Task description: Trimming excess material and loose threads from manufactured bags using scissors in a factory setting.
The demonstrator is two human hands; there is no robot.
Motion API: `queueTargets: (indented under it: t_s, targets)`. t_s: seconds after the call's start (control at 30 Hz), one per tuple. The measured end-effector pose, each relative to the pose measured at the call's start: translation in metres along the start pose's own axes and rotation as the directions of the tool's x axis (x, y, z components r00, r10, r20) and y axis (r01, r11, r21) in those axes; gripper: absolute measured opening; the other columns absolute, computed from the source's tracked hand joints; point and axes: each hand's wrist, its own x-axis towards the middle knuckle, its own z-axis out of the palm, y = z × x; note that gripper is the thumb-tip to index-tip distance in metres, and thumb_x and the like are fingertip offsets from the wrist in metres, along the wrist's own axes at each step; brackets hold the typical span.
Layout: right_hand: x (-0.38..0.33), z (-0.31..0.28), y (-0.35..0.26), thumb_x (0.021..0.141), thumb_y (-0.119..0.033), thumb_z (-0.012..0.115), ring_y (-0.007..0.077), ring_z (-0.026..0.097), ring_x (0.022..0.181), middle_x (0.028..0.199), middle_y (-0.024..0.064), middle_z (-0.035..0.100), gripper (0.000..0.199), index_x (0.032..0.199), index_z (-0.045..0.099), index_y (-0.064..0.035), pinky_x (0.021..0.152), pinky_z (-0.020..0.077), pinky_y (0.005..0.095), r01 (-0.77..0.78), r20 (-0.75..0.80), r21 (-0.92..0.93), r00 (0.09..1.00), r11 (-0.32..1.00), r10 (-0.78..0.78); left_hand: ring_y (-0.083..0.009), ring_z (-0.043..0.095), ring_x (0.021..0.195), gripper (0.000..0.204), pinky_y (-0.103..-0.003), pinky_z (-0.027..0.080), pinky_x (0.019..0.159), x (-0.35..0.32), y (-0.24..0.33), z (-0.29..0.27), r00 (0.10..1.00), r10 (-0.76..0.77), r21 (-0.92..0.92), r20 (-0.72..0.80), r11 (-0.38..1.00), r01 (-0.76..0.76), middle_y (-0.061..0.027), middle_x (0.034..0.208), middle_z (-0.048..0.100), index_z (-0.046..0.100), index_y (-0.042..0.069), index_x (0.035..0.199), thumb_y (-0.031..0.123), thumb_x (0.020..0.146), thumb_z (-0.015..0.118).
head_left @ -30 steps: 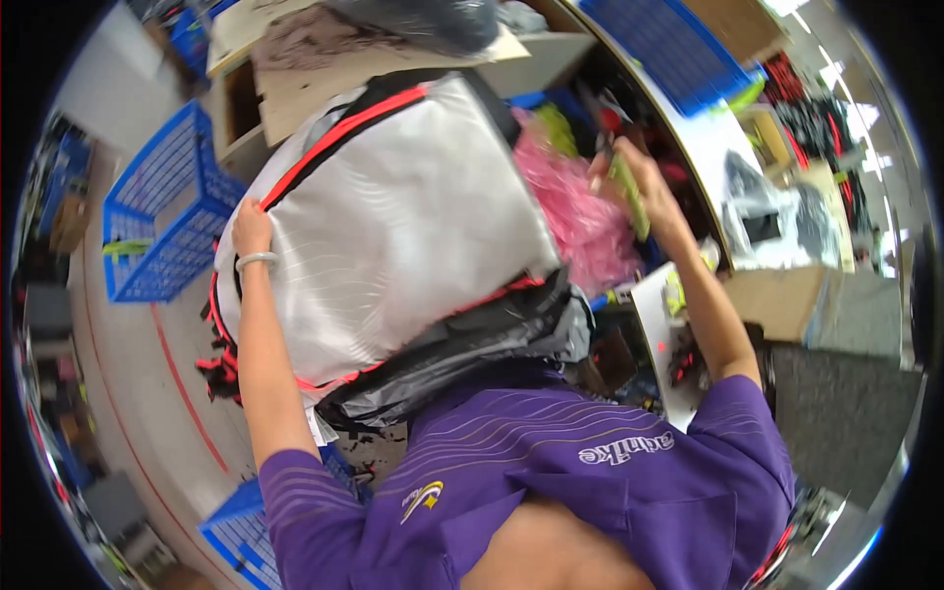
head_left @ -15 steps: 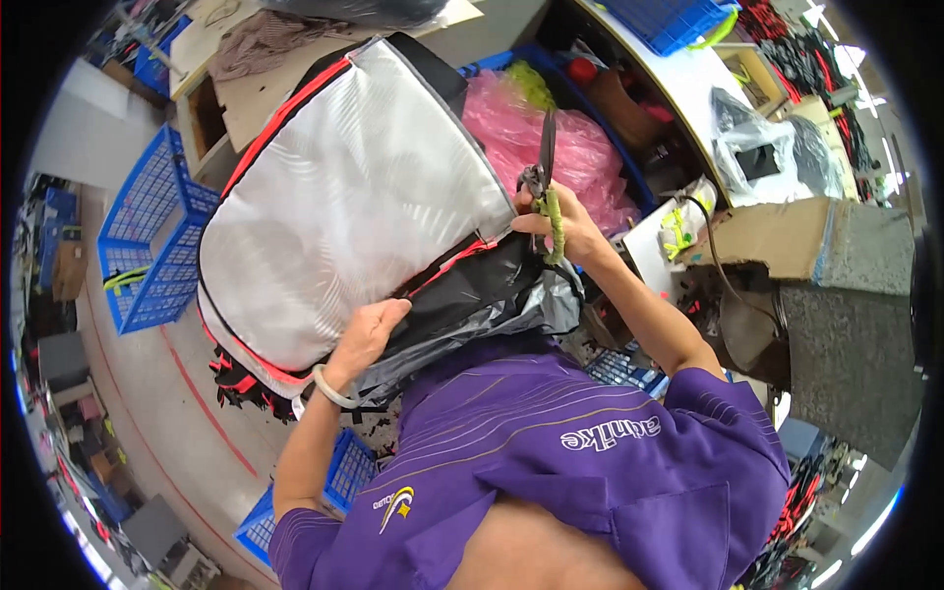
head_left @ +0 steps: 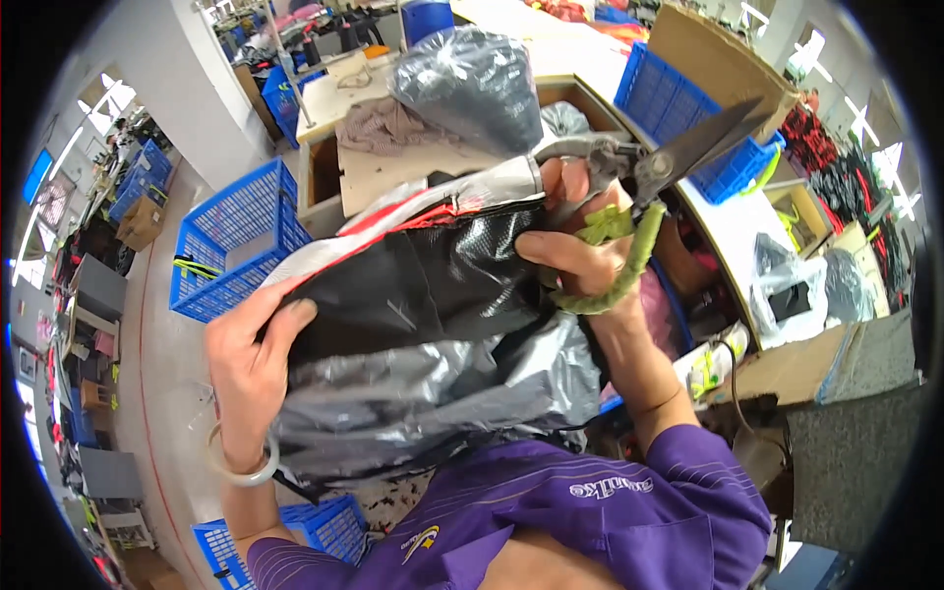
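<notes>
A large half-sewn bag [head_left: 403,285] is held up before me. It has a shiny black panel, a silver-white lining and a red edge strip. My left hand [head_left: 248,359] pinches the bag's left end between thumb and fingers. At the other end, my right hand [head_left: 590,246] closes on the bag's edge, thumb on the black panel. The same hand carries large scissors [head_left: 693,152], dark blades pointing up and right. Their handle loop is wrapped in green cloth. Crinkled grey sheeting [head_left: 442,393] hangs from the bag's lower side, near my body.
Blue plastic crates stand on the floor at left [head_left: 236,231] and lower left [head_left: 329,531]. Beyond the bag, a worktable [head_left: 354,182] bears a brown cloth and a stuffed dark plastic bag [head_left: 472,93]. A blue crate [head_left: 678,98] and a cardboard flap [head_left: 728,49] are at far right.
The bag has been lifted and tilted, so its black side now faces me and little lining shows. Both hands came nearer, the left moving leftward along the edge. The view has tipped up.
</notes>
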Motion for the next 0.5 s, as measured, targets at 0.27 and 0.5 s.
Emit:
queueTargets:
  t_s: [0.27,0.5]
  targets:
    - [0.032,-0.013,0.109,0.065,0.003,0.077,0.0076,0.044,0.08,0.087,-0.0021,0.047,0.04,0.085,0.045,-0.0092,0.072,0.0361,0.0215,0.09,-0.166,-0.224,0.978,0.97,-0.129,-0.02,0.061,0.089,0.019,-0.029,0.046,0.078,0.011,-0.133,0.104,0.982,-0.123,-0.156,-0.145,0.983,0.1,-0.0191,0.114,0.06,0.065,-0.004,0.092,0.008,0.078,0.068]
    - [0.061,-0.024,0.112,0.069,-0.011,0.08,0.0081,0.043,0.067,0.072,-0.0024,0.047,0.035,0.084,0.05,-0.0053,0.062,0.038,0.0231,0.026,-0.171,-0.504,0.977,0.863,-0.129,-0.0154,0.063,0.083,0.024,-0.027,0.048,0.071,0.029,-0.153,0.129,0.988,-0.09,-0.273,-0.122,0.96,0.054,-0.015,0.095,0.067,0.06,-0.006,0.104,0.005,0.083,0.063]
